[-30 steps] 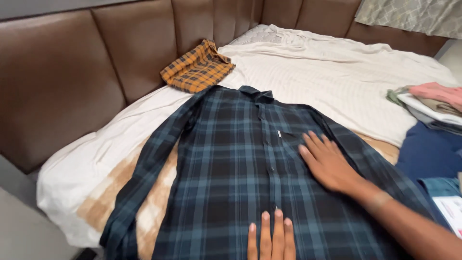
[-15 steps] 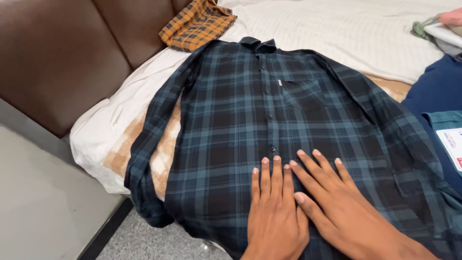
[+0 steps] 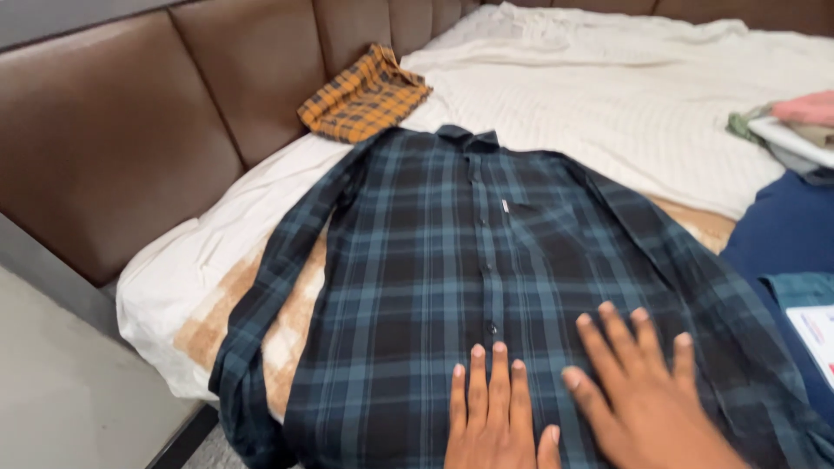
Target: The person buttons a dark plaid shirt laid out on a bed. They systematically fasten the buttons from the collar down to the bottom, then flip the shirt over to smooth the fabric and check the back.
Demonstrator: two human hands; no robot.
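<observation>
Brown padded leather panels of the headboard point(image 3: 130, 148) rise well beyond your fingertips and off to their left, wrapping around the corner of the bed. Cream ribbed bedspread point(image 3: 625, 113) covers the mattress far ahead of both palms and runs under everything you touch. Directly beneath your hands lies the dark blue-green plaid shirt point(image 3: 434, 269), spread front-up and buttoned, its collar pointing away from you, one sleeve stretched down along the mattress edge left of your left hand, the other reaching past your right hand toward the lower right.

To the right of your right hand, just beside the shirt's sleeve, sits a navy blue cloth point(image 3: 782, 234). Far ahead and left of your fingers, against the headboard, rests a folded orange plaid cloth point(image 3: 365, 95).

Your right hand point(image 3: 643, 391) lies flat on the shirt's lower front, fingers spread wide, palm down, pinching nothing. Your left hand point(image 3: 495, 417) rests flat just beside it, nearly touching at the thumb, fingers straight and held close together, fingertips just short of the button placket, gripping nothing.
</observation>
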